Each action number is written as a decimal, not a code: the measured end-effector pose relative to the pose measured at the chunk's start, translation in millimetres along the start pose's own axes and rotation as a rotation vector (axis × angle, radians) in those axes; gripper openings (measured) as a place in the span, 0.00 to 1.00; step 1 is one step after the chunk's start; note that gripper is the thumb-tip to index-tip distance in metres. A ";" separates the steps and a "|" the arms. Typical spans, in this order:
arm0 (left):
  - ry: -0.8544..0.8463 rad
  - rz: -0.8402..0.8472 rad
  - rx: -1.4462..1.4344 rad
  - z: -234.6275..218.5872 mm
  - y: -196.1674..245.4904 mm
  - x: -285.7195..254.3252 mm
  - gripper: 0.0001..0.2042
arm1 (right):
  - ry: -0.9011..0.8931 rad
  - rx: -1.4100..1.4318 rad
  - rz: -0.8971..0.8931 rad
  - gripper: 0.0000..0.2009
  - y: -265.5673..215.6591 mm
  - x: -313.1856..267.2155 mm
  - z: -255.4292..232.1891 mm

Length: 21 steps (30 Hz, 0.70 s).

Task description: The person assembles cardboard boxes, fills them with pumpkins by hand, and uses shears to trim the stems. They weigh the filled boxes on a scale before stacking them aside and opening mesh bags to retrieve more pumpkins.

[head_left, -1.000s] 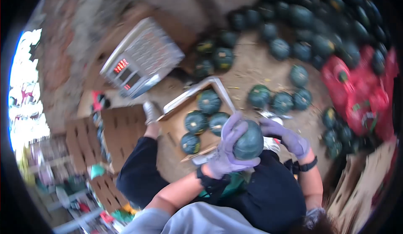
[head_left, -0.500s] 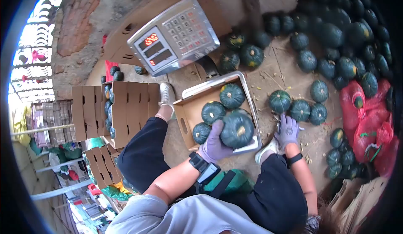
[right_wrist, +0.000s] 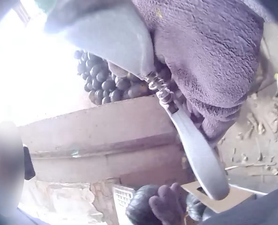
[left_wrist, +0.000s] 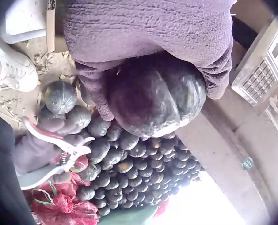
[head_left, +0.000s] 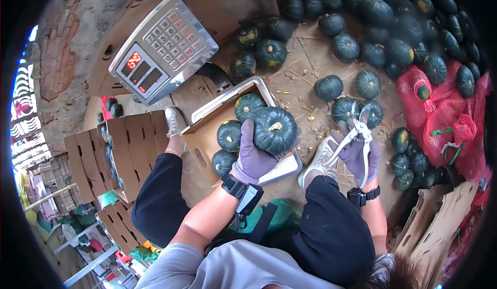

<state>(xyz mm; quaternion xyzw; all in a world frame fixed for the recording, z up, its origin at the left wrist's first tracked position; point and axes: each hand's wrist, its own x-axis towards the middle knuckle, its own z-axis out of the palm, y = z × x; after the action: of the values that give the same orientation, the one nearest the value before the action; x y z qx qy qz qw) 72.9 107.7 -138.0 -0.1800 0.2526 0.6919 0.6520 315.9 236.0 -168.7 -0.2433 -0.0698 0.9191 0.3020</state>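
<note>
A dark green pumpkin (head_left: 275, 130) with a pale cut stem is gripped in my gloved left hand (head_left: 254, 159), above the right side of a cardboard box (head_left: 194, 146). The left wrist view shows the purple fingers curled round the pumpkin (left_wrist: 160, 98). My gloved right hand (head_left: 357, 157) holds open-bladed pruning shears (head_left: 359, 129), blades pointing away from the body; a silver shear handle (right_wrist: 200, 154) crosses the right wrist view. Inside the box lie several pumpkins (head_left: 229, 135), part of the box hidden behind the held one.
A scale display (head_left: 164, 48) with red digits stands beyond the box. Loose pumpkins (head_left: 328, 87) lie on the floor ahead of the right hand, with a large pile (head_left: 377, 11) at the back right. Red net bags (head_left: 440, 118) lie at right, stacked cartons (head_left: 142, 144) at left.
My left hand has kept hold of the pumpkin, its stem in view. My right hand, earlier beside the pumpkin and then down near the floor, is now raised with the shears.
</note>
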 end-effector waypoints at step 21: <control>0.073 0.109 0.428 13.9 5.1 8.4 0.23 | -0.437 -2.059 -0.184 0.41 3.9 23.5 60.4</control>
<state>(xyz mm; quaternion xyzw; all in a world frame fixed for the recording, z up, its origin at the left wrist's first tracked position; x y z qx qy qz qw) 68.3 122.6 -131.0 -0.0482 0.4266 0.6498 0.6273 267.9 247.8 -126.7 -0.2049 -0.8869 0.4139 -0.0005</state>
